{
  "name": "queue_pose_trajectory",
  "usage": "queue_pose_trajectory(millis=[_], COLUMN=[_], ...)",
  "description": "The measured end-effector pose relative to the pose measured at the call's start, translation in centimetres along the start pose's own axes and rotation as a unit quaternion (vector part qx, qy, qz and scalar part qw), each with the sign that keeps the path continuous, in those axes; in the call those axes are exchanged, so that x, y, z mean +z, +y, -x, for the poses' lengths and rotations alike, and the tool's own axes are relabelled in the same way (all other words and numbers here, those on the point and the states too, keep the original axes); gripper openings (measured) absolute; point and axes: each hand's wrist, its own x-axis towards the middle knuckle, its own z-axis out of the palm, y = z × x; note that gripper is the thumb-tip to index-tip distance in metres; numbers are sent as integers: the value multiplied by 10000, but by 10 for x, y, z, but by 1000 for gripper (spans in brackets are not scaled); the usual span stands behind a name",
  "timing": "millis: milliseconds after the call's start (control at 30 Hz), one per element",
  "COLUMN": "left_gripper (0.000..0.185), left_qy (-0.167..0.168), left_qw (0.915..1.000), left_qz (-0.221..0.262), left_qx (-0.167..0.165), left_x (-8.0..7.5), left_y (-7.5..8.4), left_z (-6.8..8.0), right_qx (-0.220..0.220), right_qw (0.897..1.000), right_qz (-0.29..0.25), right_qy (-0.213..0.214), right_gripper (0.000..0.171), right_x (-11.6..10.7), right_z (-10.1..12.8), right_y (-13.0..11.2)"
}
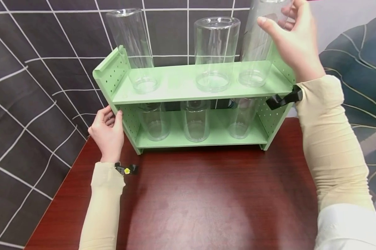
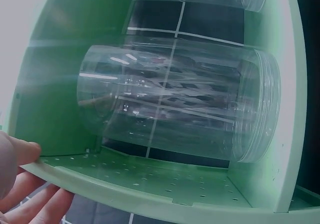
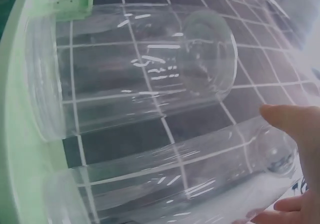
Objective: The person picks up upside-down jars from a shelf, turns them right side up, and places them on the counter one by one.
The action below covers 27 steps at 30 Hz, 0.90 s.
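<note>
A light green two-tier shelf rack (image 1: 175, 81) stands on the table. My left hand (image 1: 108, 133) pinches the front edge of its left side panel, thumb inside and fingers outside, as the left wrist view shows. At the upper right my right hand (image 1: 300, 45) grips a tall clear jar (image 1: 255, 48) near its top, thumb on one side and fingers on the other. That jar stands on the upper tier. Beside it are a wider clear jar (image 1: 216, 48) and, at the left end, another tall clear jar (image 1: 131, 41). Their rounded closed ends face up.
On the lower tier stand three more clear jars, left (image 1: 156, 125), middle (image 1: 195, 121) and right (image 1: 240, 119). The dark red table (image 1: 191, 194) extends in front of the rack. A dark tiled wall (image 1: 72, 38) rises behind and at the left; patterned grey fabric (image 1: 359, 69) is at the right.
</note>
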Motion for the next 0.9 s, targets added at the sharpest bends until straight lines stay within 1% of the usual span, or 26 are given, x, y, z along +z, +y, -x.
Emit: queue_pose_trajectory(millis=[67, 167, 267, 600, 733, 900], left_gripper=[24, 24, 24, 24, 24, 24], left_qy=[-4, -11, -19, -2, 4, 9], left_qw=[10000, 10000, 10000, 10000, 10000, 10000], left_qz=[7, 11, 26, -19, -22, -59], left_qx=[-1, -4, -9, 23, 32, 30], left_x=[0, 0, 0, 0, 0, 0], left_y=[0, 0, 0, 0, 0, 0], left_z=[0, 1, 1, 1, 1, 0], right_qx=[88, 84, 28, -60, -271, -501], right_qw=[9999, 9999, 9999, 9997, 9992, 9965], right_qz=[-12, 2, -42, -206, -294, -654], right_qy=[-64, -147, -164, -83, 15, 127], right_gripper=[78, 79, 75, 70, 66, 56], right_x=[1, 3, 4, 2, 0, -4], right_z=[-2, -2, -1, 7, 12, 17], right_y=[4, 9, 11, 4, 1, -3])
